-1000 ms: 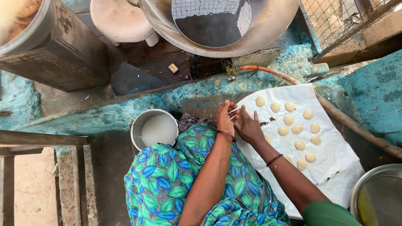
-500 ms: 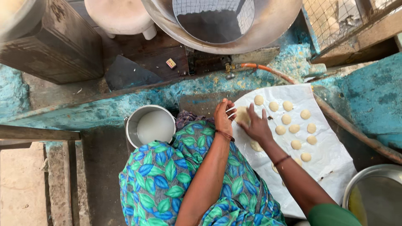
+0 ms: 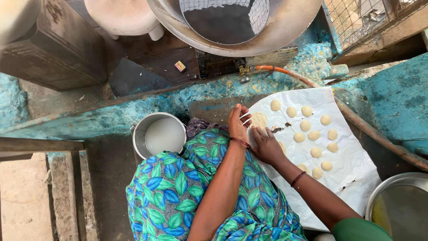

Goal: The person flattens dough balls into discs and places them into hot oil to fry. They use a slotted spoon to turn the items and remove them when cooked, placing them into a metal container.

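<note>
My left hand (image 3: 238, 124) rests at the near left edge of a white sheet (image 3: 352, 165), fingers curled on thin white strips (image 3: 245, 118). My right hand (image 3: 265, 143) lies on the sheet just right of it, fingers spread and holding nothing. A flattened dough disc (image 3: 259, 119) sits just beyond its fingertips. Several small round dough balls (image 3: 314, 135) lie in rows on the sheet to the right. My lap is covered by blue cloth with green leaves (image 3: 178, 187).
A steel pot of white liquid (image 3: 164, 135) stands left of my knee. A large wok of dark oil (image 3: 232, 22) sits ahead, with an orange gas hose (image 3: 285, 73) beside it. A steel bowl (image 3: 397, 201) is at the lower right, a small box (image 3: 180, 66) on the ledge.
My right hand pressed forward onto a dough piece, then drew back toward me, uncovering a flattened disc. My left hand stayed in place.
</note>
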